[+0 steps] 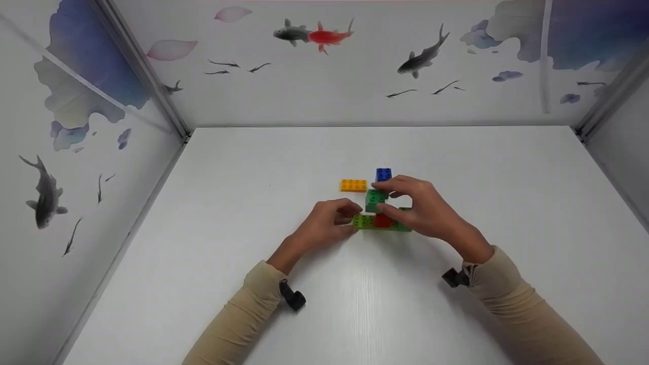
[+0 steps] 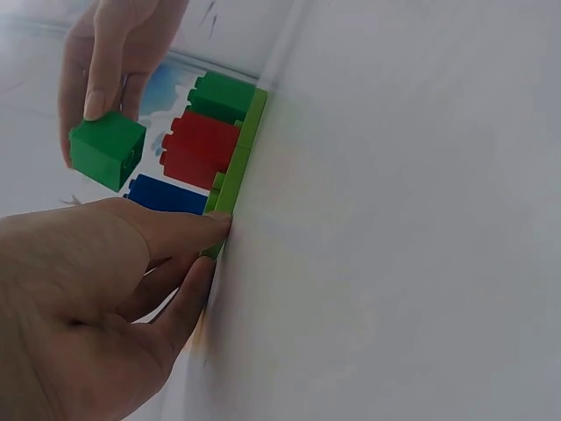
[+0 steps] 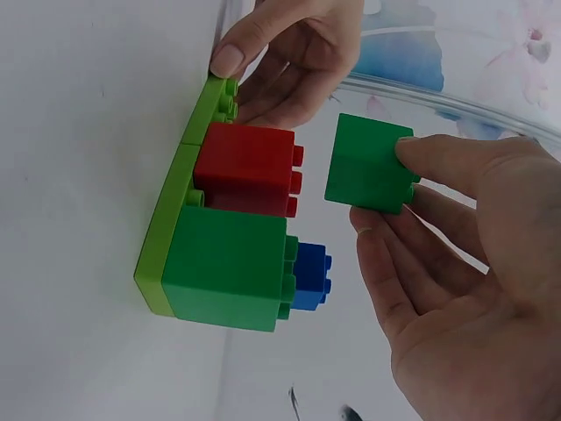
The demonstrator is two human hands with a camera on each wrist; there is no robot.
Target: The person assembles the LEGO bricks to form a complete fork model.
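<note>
A light green studded base [image 3: 171, 206] lies on the table; a seam splits it into two pieces. My left hand [image 1: 324, 221] pinches its left end between thumb and fingers. On the base stand a red brick [image 3: 244, 167] near the middle and a green brick [image 3: 226, 267] at the right end. My right hand [image 1: 423, 210] holds another green brick [image 2: 107, 149] by thumb and fingertips, raised above the base and apart from it. In the head view this held brick [image 1: 374, 200] hangs over the stretch left of the red one.
Behind the base, a blue brick [image 1: 384, 174] stands on the white table [image 1: 253, 167]. A flat yellow-orange brick [image 1: 353, 185] lies to its left. Printed wall panels [image 1: 314, 91] rise along the table's back and left edges.
</note>
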